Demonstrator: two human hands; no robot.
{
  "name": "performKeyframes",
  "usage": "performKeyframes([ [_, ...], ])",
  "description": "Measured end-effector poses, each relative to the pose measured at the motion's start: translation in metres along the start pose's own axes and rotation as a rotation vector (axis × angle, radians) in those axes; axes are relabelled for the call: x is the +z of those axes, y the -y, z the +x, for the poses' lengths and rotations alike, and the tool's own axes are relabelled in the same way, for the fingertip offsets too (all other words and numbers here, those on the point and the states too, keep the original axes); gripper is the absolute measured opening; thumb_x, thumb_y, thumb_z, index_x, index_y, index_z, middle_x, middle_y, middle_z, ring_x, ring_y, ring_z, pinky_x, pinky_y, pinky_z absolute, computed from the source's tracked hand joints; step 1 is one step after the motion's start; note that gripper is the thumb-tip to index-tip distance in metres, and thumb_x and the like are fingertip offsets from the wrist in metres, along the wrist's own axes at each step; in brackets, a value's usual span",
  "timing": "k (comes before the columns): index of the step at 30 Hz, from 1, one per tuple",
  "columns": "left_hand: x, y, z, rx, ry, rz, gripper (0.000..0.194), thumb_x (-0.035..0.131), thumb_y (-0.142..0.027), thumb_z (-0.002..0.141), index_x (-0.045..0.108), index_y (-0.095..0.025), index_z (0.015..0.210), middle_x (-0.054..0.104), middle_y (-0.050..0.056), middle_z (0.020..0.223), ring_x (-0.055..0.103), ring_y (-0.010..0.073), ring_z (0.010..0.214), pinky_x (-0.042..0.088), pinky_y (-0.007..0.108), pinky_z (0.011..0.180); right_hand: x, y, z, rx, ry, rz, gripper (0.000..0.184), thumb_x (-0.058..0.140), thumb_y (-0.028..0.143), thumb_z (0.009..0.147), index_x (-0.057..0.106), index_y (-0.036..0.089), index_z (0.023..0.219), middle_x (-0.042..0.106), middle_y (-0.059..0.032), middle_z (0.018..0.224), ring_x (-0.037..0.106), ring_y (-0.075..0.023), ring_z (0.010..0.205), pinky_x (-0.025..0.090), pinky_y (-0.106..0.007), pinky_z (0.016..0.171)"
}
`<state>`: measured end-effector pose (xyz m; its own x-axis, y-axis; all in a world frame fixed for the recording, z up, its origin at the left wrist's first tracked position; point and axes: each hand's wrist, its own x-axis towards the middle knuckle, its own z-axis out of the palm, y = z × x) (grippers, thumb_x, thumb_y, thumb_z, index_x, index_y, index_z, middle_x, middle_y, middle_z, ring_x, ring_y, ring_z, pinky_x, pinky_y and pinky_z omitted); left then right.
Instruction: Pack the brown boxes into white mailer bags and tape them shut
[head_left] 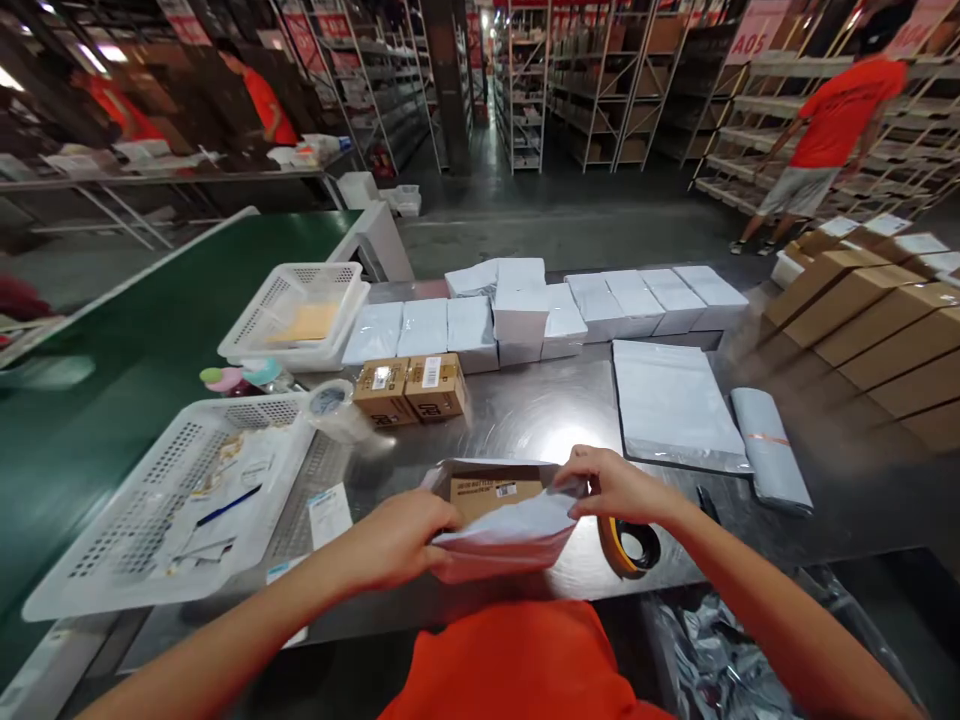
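My left hand (401,540) grips the left edge of a white mailer bag (517,530) at the near edge of the steel table (525,410). My right hand (619,485) pinches the bag's right edge by the mouth. A small brown box (491,492) with a barcode label lies partly inside the open bag. Both hands are closed on the bag.
Two small brown boxes (409,388) and a tape roll (330,402) sit further back. A row of white packages (540,310), a stack of flat mailers (671,400), two white baskets (172,500), a black-and-yellow ring (634,548), cartons (870,310) at right. A green conveyor (135,330) runs at left. People in orange stand by the shelves.
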<state>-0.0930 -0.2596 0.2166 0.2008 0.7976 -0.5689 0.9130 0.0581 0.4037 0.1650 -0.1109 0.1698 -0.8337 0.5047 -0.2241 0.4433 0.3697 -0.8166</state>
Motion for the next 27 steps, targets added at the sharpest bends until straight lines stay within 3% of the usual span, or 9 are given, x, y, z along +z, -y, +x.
performKeyframes([
  [3, 0.0, 0.004, 0.0, -0.01, 0.002, -0.008, 0.01, 0.06, -0.027, 0.078, 0.067, -0.02, 0.079, 0.071, 0.004, 0.085, 0.063, 0.023, 0.082, 0.035, 0.028, 0.064, 0.004, -0.003, -0.006, 0.028, -0.168, 0.289, 0.058, 0.077, 0.029, 0.065, 0.064, 0.023, 0.121, 0.059, -0.0048, 0.106, 0.054, -0.0133, 0.076, 0.044, -0.025, 0.064],
  [5, -0.001, 0.009, 0.002, -0.017, -0.005, 0.016, 0.019, 0.058, -0.034, 0.082, 0.067, -0.019, 0.074, 0.069, 0.006, 0.083, 0.063, 0.0225, 0.08, 0.037, 0.028, 0.065, 0.005, -0.003, -0.009, 0.072, -0.175, 0.329, 0.076, 0.081, 0.036, 0.063, 0.055, 0.025, 0.134, 0.06, -0.0055, 0.112, 0.053, -0.0129, 0.074, 0.045, -0.026, 0.064],
  [7, -0.003, 0.013, 0.003, 0.022, -0.045, 0.031, 0.029, 0.056, -0.039, 0.085, 0.066, -0.018, 0.066, 0.067, 0.007, 0.086, 0.061, 0.0212, 0.08, 0.038, 0.028, 0.066, 0.005, -0.001, -0.01, 0.088, -0.106, 0.144, 0.064, 0.084, 0.039, 0.061, 0.065, 0.023, 0.12, 0.064, -0.0031, 0.1, 0.051, -0.0131, 0.07, 0.043, -0.026, 0.063],
  [9, -0.005, 0.014, 0.002, 0.109, -0.064, 0.015, 0.031, 0.055, -0.038, 0.086, 0.065, -0.018, 0.064, 0.066, 0.007, 0.09, 0.06, 0.0192, 0.081, 0.038, 0.027, 0.068, 0.004, 0.002, -0.011, 0.043, -0.042, -0.109, 0.026, 0.082, 0.039, 0.068, 0.073, 0.019, 0.083, 0.061, -0.0007, 0.079, 0.05, -0.0142, 0.069, 0.038, -0.027, 0.064],
  [11, -0.003, 0.013, -0.002, 0.167, -0.009, -0.007, 0.033, 0.055, -0.039, 0.087, 0.065, -0.018, 0.063, 0.064, 0.005, 0.079, 0.057, 0.0168, 0.072, 0.035, 0.027, 0.063, 0.004, 0.007, -0.013, -0.081, -0.023, -0.264, 0.028, 0.075, 0.038, 0.079, 0.067, 0.018, 0.061, 0.056, -0.0003, 0.067, 0.051, -0.0155, 0.072, 0.036, -0.029, 0.069],
  [14, 0.003, 0.011, -0.011, 0.15, 0.042, -0.022, 0.041, 0.053, -0.044, 0.089, 0.061, -0.019, 0.058, 0.053, 0.001, 0.056, 0.046, 0.0147, 0.056, 0.025, 0.029, 0.055, 0.006, 0.012, -0.02, -0.284, -0.004, -0.318, 0.033, 0.069, 0.041, 0.086, 0.066, 0.02, 0.061, 0.057, -0.0007, 0.071, 0.052, -0.0159, 0.077, 0.035, -0.033, 0.082],
  [18, 0.01, 0.01, -0.021, 0.116, 0.035, -0.077, 0.04, 0.053, -0.043, 0.089, 0.062, -0.019, 0.057, 0.055, 0.001, 0.055, 0.045, 0.014, 0.054, 0.024, 0.029, 0.053, 0.011, 0.013, -0.028, -0.305, -0.029, -0.335, 0.036, 0.062, 0.044, 0.091, 0.069, 0.021, 0.065, 0.055, -0.0008, 0.067, 0.049, -0.0159, 0.072, 0.035, -0.034, 0.08],
  [23, -0.002, 0.01, -0.017, 0.17, -0.009, -0.101, 0.038, 0.047, -0.042, 0.092, 0.068, -0.019, 0.07, 0.068, 0.004, 0.073, 0.059, 0.0175, 0.069, 0.036, 0.027, 0.062, 0.008, 0.012, -0.029, -0.324, -0.016, -0.328, 0.026, 0.063, 0.036, 0.089, 0.071, 0.022, 0.069, 0.063, -0.0051, 0.085, 0.055, -0.0192, 0.087, 0.038, -0.037, 0.086],
  [27, -0.021, 0.007, 0.028, 0.146, -0.34, -0.134, 0.038, 0.056, -0.042, 0.088, 0.065, -0.018, 0.116, 0.065, 0.009, 0.126, 0.06, 0.0254, 0.113, 0.045, 0.031, 0.091, 0.004, 0.017, -0.023, -0.398, 0.07, -0.258, 0.016, 0.066, 0.031, 0.085, 0.072, 0.021, 0.073, 0.061, -0.0085, 0.126, 0.051, -0.0255, 0.119, 0.037, -0.041, 0.101],
])
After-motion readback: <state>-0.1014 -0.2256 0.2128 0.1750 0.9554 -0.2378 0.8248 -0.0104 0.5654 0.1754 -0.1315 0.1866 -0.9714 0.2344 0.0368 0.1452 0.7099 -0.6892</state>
